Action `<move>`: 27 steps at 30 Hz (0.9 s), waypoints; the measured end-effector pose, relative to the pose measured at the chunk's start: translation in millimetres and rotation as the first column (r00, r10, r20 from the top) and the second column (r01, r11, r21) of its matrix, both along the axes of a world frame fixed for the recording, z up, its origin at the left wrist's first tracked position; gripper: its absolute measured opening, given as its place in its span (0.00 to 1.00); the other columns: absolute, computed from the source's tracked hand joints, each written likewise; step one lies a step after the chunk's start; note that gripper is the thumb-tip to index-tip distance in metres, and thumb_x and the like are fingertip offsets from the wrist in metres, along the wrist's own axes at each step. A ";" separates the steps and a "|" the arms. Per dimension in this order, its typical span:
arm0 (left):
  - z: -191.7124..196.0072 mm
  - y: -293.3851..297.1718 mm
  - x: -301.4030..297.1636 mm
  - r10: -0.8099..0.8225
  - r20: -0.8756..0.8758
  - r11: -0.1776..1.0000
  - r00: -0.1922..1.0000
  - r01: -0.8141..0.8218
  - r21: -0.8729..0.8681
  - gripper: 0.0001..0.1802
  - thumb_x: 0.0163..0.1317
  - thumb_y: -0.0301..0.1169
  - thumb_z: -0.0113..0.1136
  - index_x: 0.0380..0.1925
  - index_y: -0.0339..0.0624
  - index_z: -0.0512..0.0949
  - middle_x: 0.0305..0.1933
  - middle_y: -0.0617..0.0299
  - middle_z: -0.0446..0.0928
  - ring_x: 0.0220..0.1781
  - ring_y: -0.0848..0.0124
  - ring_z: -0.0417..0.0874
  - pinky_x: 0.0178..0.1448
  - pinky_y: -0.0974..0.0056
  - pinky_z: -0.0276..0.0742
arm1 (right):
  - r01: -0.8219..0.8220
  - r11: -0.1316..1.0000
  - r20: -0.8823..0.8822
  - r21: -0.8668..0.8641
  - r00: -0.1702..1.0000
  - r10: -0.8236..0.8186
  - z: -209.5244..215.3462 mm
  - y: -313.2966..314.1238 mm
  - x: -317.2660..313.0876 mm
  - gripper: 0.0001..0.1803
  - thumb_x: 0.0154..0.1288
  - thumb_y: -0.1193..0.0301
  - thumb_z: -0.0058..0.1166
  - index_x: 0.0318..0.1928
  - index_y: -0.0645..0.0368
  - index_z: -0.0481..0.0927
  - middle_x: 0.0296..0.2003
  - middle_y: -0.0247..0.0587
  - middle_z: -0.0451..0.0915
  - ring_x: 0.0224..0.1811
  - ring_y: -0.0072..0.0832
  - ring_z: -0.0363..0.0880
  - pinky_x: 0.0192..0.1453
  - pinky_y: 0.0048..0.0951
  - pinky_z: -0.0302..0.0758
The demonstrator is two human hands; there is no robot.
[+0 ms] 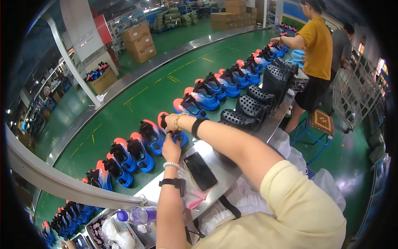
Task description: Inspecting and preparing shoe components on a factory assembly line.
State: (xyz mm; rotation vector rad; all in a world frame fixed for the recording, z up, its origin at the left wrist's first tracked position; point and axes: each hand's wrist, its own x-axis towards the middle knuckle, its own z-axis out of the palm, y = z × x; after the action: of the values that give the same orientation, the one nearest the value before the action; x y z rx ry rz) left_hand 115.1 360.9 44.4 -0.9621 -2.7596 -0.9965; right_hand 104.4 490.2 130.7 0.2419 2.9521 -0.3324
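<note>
A blue and orange sneaker (181,138) with a dark opening sits on the green belt in front of me. My right hand (170,123), with a gold bracelet at its wrist, reaches across from the right and is closed on the sneaker's upper near its opening. Just below it, my left hand (171,149), wearing a white beaded bracelet, grips the same sneaker, its fingers close to the right hand's. Both sets of fingertips are partly hidden. More sneakers (151,136) stand in a row to either side.
A phone (201,171) lies on the metal ledge (217,159) near my left forearm. Black perforated clogs (251,107) line the right. A bin (137,238) and a purple-capped bottle (143,215) are at lower left, below a curved white bar (74,178). A co-worker (319,47) stands beyond a stool (321,122).
</note>
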 end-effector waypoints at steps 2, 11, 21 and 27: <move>7.1 -3.8 -0.5 -0.010 0.048 0.999 0.999 0.011 -0.030 0.21 0.54 0.33 0.63 0.49 0.45 0.74 0.48 0.51 0.79 0.48 0.50 0.80 0.49 0.51 0.75 | 0.031 0.991 0.079 -0.129 0.997 -0.020 29.1 8.3 24.4 0.18 0.57 0.58 0.57 0.36 0.61 0.84 0.31 0.47 0.84 0.36 0.37 0.83 0.43 0.34 0.78; -9.8 -15.4 -9.9 -0.089 0.067 0.993 0.994 0.083 0.084 0.29 0.54 0.35 0.63 0.58 0.42 0.70 0.58 0.44 0.73 0.60 0.50 0.73 0.61 0.53 0.68 | 0.126 0.969 -0.551 -0.214 0.803 -0.227 172.3 161.4 250.4 0.21 0.59 0.61 0.59 0.48 0.63 0.79 0.39 0.49 0.82 0.39 0.32 0.81 0.44 0.31 0.76; 47.8 -1.1 40.1 -0.045 -0.164 0.932 0.985 0.100 0.348 0.17 0.67 0.33 0.49 0.27 0.33 0.81 0.50 0.51 0.78 0.54 0.57 0.75 0.58 0.60 0.68 | 0.729 0.655 -0.674 -0.199 0.384 -0.632 68.1 459.2 441.4 0.33 0.62 0.51 0.55 0.60 0.61 0.70 0.50 0.54 0.78 0.54 0.38 0.76 0.58 0.33 0.69; 45.6 8.9 61.7 -0.214 0.261 0.975 0.941 0.191 0.110 0.23 0.72 0.39 0.39 0.42 0.34 0.81 0.38 0.51 0.83 0.38 0.66 0.82 0.49 0.66 0.73 | 0.610 0.769 -0.666 -0.192 0.495 -0.558 44.9 466.2 465.1 0.31 0.60 0.58 0.60 0.60 0.61 0.69 0.48 0.44 0.76 0.48 0.29 0.73 0.53 0.27 0.69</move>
State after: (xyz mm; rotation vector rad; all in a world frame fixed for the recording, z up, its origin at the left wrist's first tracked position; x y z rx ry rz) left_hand 176.8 369.8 90.0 -1.1997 -2.8461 -1.3594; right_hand 569.5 956.4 175.6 1.4866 3.4979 -0.4852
